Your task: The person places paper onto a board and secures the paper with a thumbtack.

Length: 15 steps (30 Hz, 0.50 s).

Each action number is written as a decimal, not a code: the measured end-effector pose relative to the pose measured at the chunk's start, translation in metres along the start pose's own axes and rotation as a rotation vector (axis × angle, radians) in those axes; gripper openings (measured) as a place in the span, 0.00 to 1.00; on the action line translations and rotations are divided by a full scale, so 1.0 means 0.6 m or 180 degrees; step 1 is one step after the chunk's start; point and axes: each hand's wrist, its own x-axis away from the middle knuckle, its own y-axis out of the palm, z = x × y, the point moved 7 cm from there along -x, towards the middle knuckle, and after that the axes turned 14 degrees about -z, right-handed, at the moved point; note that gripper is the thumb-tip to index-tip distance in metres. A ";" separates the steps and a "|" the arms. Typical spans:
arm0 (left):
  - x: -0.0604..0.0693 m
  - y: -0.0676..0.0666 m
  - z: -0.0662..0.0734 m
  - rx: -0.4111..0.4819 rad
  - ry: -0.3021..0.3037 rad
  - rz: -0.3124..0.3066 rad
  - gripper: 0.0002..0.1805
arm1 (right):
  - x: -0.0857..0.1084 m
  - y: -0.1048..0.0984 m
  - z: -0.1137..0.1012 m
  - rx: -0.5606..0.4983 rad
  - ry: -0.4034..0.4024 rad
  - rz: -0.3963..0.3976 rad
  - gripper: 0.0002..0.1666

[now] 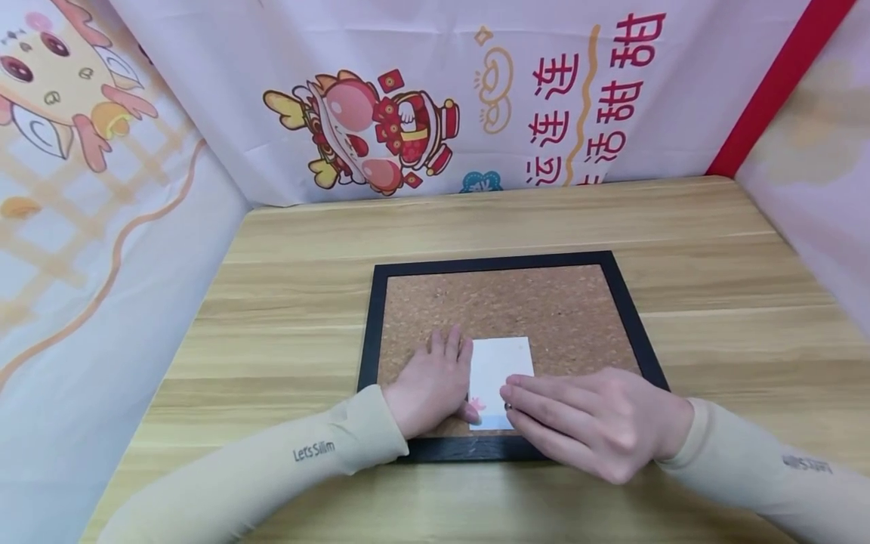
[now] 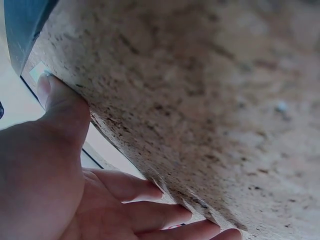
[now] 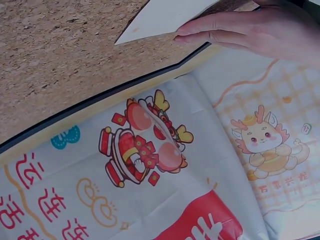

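Note:
A white card [image 1: 499, 370] with a small pink print near its lower left lies on a cork board [image 1: 503, 302] in a black frame [image 1: 489, 263]. My left hand [image 1: 435, 378] rests on the cork along the card's left side, fingers spread, thumb at its lower left corner. In the right wrist view, the left hand [image 3: 240, 30] touches the card [image 3: 165, 20]. My right hand [image 1: 591, 415] reaches over the card's right edge, its bunched fingertips pinching a small shiny thing [image 1: 507, 406], mostly hidden and too small to name. The right thumb is hidden.
The framed board lies on a wooden table [image 1: 292, 317]. Behind the table's far edge hangs a printed cloth [image 1: 442, 45] with cartoon figures and red characters; another printed cloth [image 1: 88, 211] hangs at the left.

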 end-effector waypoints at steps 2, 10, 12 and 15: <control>-0.001 0.000 0.000 0.0024 0.0011 -0.0009 0.56 | 0.000 0.000 0.001 0.0012 -0.0045 0.0021 0.18; -0.003 0.000 -0.001 -0.0019 -0.0013 -0.0036 0.56 | 0.040 0.034 0.070 -0.1126 0.1276 -0.0555 0.20; -0.004 0.000 -0.002 -0.0017 -0.0020 -0.0036 0.56 | 0.067 0.059 0.100 -0.1548 0.1869 -0.0810 0.10; -0.004 0.001 -0.003 -0.0011 -0.0014 -0.0016 0.56 | 0.109 0.102 0.139 -0.2154 0.2630 -0.1165 0.05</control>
